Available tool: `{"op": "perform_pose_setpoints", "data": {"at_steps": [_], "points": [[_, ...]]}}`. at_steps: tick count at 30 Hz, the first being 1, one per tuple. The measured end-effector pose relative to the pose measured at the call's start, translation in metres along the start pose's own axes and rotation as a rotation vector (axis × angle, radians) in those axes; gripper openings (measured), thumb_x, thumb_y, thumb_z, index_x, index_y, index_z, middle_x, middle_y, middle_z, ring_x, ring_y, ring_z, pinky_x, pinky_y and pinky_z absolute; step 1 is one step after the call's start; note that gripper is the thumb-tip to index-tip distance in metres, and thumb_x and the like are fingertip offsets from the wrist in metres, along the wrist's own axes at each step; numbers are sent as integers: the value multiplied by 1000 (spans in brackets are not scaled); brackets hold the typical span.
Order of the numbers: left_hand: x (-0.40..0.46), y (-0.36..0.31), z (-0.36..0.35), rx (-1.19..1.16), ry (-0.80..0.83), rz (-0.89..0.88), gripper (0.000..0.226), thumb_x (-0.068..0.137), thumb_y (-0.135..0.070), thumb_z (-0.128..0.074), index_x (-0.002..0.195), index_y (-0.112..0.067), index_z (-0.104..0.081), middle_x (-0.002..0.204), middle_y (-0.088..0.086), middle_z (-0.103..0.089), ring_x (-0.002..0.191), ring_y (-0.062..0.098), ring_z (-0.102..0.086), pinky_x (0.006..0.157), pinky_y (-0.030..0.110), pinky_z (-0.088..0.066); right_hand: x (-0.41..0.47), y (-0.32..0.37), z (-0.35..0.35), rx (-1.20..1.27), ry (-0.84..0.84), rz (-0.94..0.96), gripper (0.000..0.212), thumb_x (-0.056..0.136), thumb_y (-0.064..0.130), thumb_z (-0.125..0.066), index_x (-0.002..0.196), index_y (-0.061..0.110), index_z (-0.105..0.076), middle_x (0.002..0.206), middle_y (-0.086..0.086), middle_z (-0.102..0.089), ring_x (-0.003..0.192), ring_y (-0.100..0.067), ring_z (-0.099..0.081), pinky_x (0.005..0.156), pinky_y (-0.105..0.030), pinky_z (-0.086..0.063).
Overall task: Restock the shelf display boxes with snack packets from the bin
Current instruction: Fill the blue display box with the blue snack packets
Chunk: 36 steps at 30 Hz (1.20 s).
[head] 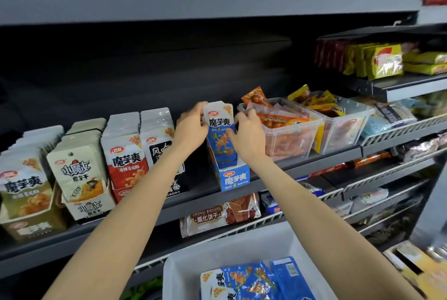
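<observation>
A blue and white snack packet [219,128] stands upright in the blue display box [235,177] on the grey shelf [302,164]. My left hand [191,125] grips the packet's left edge with fingers curled round its top. My right hand [249,134] holds its right edge, thumb on the front. Below, a white bin [217,258] holds several more blue packets [254,280] lying flat.
Left of the blue box stand a black box [160,145], a red box [125,157], a cream box [79,174] and an olive box [24,191], all full. Clear tubs [290,140] of orange and yellow snacks sit to the right. Wire racks with biscuits [217,215] lie below.
</observation>
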<state>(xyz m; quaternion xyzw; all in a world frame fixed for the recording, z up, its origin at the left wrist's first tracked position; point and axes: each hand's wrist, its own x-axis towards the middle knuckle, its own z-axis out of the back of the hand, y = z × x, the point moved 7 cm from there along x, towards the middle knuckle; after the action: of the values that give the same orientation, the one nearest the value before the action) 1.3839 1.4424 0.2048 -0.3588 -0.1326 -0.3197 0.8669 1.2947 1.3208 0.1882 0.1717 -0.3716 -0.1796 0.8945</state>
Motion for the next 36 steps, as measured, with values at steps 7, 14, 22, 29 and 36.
{"op": "perform_pose_setpoints", "data": {"at_steps": [7,14,22,29,36], "points": [[-32,-12,-3,54,-15,7,80,88,-14,-62,150,-9,-12,148,12,-35,134,26,-36,103,34,-36,-20,11,11,169,-130,132,52,81,4,-65,129,5,-46,127,-14,-46,115,-27,-50,84,-31,-49],[-114,-33,6,6,-207,-324,35,92,-27,-50,125,-17,-55,116,-4,-62,110,11,-53,87,16,-37,-99,-9,39,336,-110,263,25,90,17,-47,111,13,-60,106,1,-63,97,-16,-54,84,-27,-42],[-205,-15,-26,36,-179,-481,22,90,-23,-53,91,-13,-72,81,-3,-70,77,14,-64,65,28,-51,-201,-69,-9,150,529,138,16,93,20,-53,105,17,-63,89,0,-69,71,-13,-58,71,-36,-52],[-287,49,-119,278,613,-72,43,89,-38,-59,128,-25,-52,128,-6,-56,122,14,-46,101,31,-39,-292,-104,-65,45,1022,89,31,90,23,-60,121,16,-59,120,-1,-62,110,-19,-57,86,-25,-42],[-344,69,-145,380,788,23,68,79,-48,-66,137,-24,-38,135,-2,-42,125,17,-38,97,31,-38,-324,-98,-98,-121,1095,135,54,91,35,-59,138,15,-40,140,-8,-39,132,-24,-35,105,-36,-37]]}}
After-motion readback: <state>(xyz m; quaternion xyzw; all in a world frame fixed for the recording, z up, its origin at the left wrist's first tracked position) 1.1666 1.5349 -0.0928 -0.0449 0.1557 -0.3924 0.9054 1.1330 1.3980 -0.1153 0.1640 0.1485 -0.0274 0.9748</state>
